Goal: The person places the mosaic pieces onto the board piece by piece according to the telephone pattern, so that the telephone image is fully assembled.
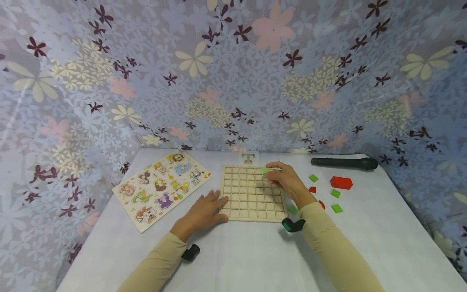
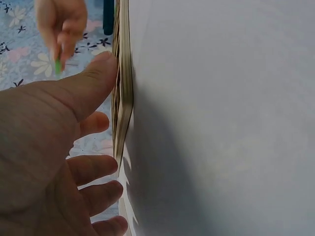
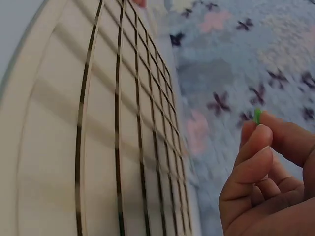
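Observation:
A square wooden grid board point(image 1: 251, 220) lies on the white table, its grooved cells facing up. My right hand point(image 1: 286, 178) pinches a small green tile point(image 1: 264, 171) above the board's far right part. In the right wrist view that green tile point(image 3: 257, 116) pokes out between thumb and fingertips, raised off the grid. At the board's left edge rests my left hand point(image 1: 206, 211), fingers spread and fairly straight. The left wrist view shows its thumb point(image 2: 101, 69) against the board's side.
Right of the board lie several green tiles point(image 1: 337, 208), small red pieces point(image 1: 312, 190) and a red block point(image 1: 341, 183). A black microphone point(image 1: 343, 163) lies behind them. A patterned card point(image 1: 249, 157) sits beyond the board. An animal puzzle board point(image 1: 162, 188) is at left. Floral cloth point(image 1: 233, 81) hangs behind.

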Available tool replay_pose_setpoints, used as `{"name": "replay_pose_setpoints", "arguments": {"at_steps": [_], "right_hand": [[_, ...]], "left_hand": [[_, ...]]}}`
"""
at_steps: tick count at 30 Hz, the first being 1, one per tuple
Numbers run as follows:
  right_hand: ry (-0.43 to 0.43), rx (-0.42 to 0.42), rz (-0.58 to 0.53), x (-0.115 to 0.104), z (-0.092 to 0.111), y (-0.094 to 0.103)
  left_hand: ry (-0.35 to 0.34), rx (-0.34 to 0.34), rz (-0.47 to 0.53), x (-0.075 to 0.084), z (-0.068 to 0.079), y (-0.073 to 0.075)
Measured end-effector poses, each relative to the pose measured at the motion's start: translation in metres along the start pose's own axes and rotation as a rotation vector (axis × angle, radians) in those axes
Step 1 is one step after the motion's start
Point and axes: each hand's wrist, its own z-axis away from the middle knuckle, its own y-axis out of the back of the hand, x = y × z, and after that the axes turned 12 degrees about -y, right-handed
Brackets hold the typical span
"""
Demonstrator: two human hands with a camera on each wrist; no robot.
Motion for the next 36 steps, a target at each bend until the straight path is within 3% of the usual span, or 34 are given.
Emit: {"name": "replay_pose_setpoints", "arguments": {"at_steps": [6,11,17,20,28,36], "right_hand": [[0.01,-0.065,0.077,-0.008,-0.031,-0.052],[-0.009,-0.052,0.138,-0.004,-0.048,-0.073],[0.084,0.064,0.438,-0.004,-0.054,-0.087],[0.088,0.088,0.526,-0.004,-0.053,-0.092],[0.105,0.113,0.533,-0.004,-0.046,-0.096],[0.123,0.136,0.589,-0.001,-0.052,-0.101]], "left_hand": [[-0.011,-0.019,-0.003,-0.001,0.0,0.0],[-0.006,-0.025,0.001,0.001,-0.008,0.001],[-0.009,-0.031,-0.072,0.001,-0.014,0.002],[-0.019,-0.042,-0.101,0.0,-0.015,0.001],[-0.03,-0.062,-0.106,0.0,-0.015,0.005],[-0.027,-0.086,-0.122,-0.001,-0.012,0.005]]}}
